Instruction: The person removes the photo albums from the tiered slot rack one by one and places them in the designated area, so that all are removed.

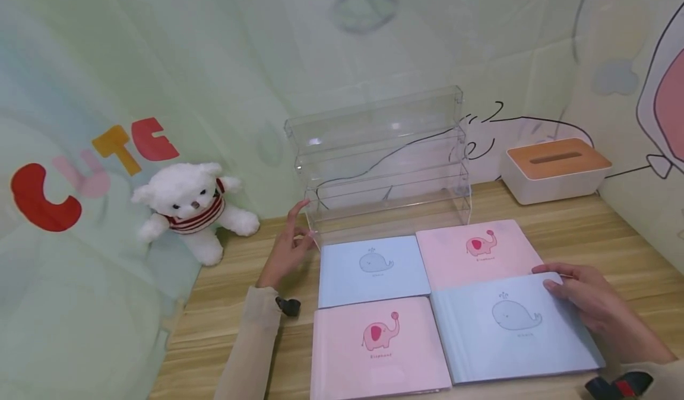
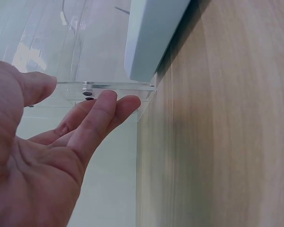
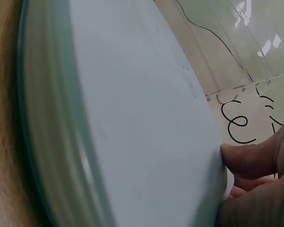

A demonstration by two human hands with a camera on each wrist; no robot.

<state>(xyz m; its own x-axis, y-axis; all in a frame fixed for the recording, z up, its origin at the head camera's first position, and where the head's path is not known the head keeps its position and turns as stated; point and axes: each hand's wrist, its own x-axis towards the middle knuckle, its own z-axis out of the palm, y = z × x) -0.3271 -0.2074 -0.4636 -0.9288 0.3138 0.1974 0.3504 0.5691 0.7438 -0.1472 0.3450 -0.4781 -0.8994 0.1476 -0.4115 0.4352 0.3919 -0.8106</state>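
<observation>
A clear tiered acrylic rack (image 1: 385,151) stands against the back curtain. At its left side is my left hand (image 1: 285,251); in the left wrist view the thumb and fingertips (image 2: 104,101) touch the transparent side panel from outside. My right hand (image 1: 590,302) pinches the upper right corner of a blue hardcover book (image 1: 507,346) with a whale drawing, thumb on the cover, other fingers mostly hidden below. Around it lie a pink elephant book (image 1: 347,376) to the left, a smaller-looking blue whale book (image 1: 342,278), and another pink elephant book (image 1: 449,266) behind.
A white plush toy (image 1: 179,192) in a striped top sits at the left by the curtain. At the back right stands a white tissue box (image 1: 534,189) with a wooden lid. Everything rests on a wood-grain table (image 1: 224,311) bordered by printed curtains.
</observation>
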